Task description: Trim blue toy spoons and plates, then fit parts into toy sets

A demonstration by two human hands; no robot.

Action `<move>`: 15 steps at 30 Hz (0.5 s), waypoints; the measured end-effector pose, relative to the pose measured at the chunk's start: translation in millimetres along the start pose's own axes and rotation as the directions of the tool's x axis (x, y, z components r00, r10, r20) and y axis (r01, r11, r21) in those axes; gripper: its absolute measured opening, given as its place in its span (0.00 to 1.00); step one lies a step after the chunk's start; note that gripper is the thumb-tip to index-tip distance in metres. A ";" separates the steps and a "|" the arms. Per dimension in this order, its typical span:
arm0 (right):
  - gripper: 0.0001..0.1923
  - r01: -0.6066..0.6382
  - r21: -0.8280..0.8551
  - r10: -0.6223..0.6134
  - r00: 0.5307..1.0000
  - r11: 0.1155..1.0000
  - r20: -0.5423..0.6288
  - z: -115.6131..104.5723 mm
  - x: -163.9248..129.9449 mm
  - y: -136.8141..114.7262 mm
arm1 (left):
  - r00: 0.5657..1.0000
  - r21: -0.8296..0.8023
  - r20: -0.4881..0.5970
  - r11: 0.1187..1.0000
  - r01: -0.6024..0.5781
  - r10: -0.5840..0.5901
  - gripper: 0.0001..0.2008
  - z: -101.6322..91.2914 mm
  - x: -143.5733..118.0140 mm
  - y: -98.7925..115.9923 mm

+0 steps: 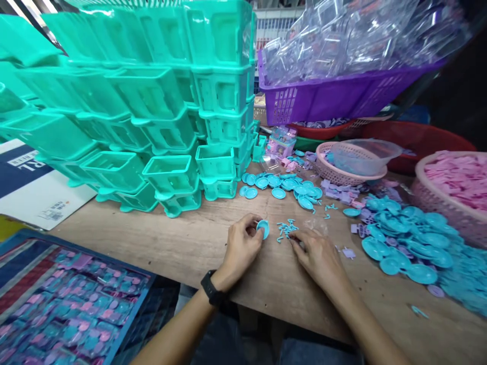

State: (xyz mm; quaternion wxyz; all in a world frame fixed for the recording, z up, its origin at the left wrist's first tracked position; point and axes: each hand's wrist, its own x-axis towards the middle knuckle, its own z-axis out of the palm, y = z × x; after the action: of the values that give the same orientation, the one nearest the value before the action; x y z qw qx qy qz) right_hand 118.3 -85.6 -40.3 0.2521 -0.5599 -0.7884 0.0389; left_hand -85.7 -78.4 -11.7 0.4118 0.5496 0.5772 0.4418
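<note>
A small blue oval plastic dish [263, 229] is pinched between the thumb and fingers of my left hand [243, 241], just above the wooden table. My right hand [317, 248] reaches down to a little pile of small blue hook-shaped pieces [285, 229]. Its thumb and fingertips are drawn together at the pile's right edge; what lies between them is too small to make out. Beyond both hands, a row of loose blue oval dishes [279, 193] lies on the table, with a few more hook-shaped pieces [330, 207] to their right.
Stacked turquoise plastic bins [173, 175] rise at the left. A large heap of blue parts [414, 243] covers the right side, near a pink basket [429, 197]. Behind stands a purple crate [323, 99] of clear packaging. A tray of packed sets [83, 304] sits lower left.
</note>
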 end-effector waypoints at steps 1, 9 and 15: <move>0.12 0.014 -0.026 -0.014 1.000 1.000 0.002 -0.5 -0.8 -0.5 | 1.000 -0.023 0.004 0.999 0.029 -0.029 0.05 0.4 -4.9 -0.5; 0.14 -0.178 0.323 0.227 0.967 0.929 -0.120 -21.3 -4.7 -7.1 | 0.951 -0.279 0.122 0.910 0.307 -0.284 0.04 6.5 -22.3 10.4; 0.14 -0.329 0.744 0.463 0.886 0.582 0.029 -30.3 -9.4 -37.7 | 0.909 -0.345 0.268 0.849 0.399 -0.319 0.06 10.2 -31.0 24.9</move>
State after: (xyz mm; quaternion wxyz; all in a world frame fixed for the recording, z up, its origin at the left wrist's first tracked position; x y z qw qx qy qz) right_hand 101.4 -114.7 -4.3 0.5039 -0.5746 -0.5364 0.3580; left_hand -67.4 -108.6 9.2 0.6449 0.3792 0.5253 0.4055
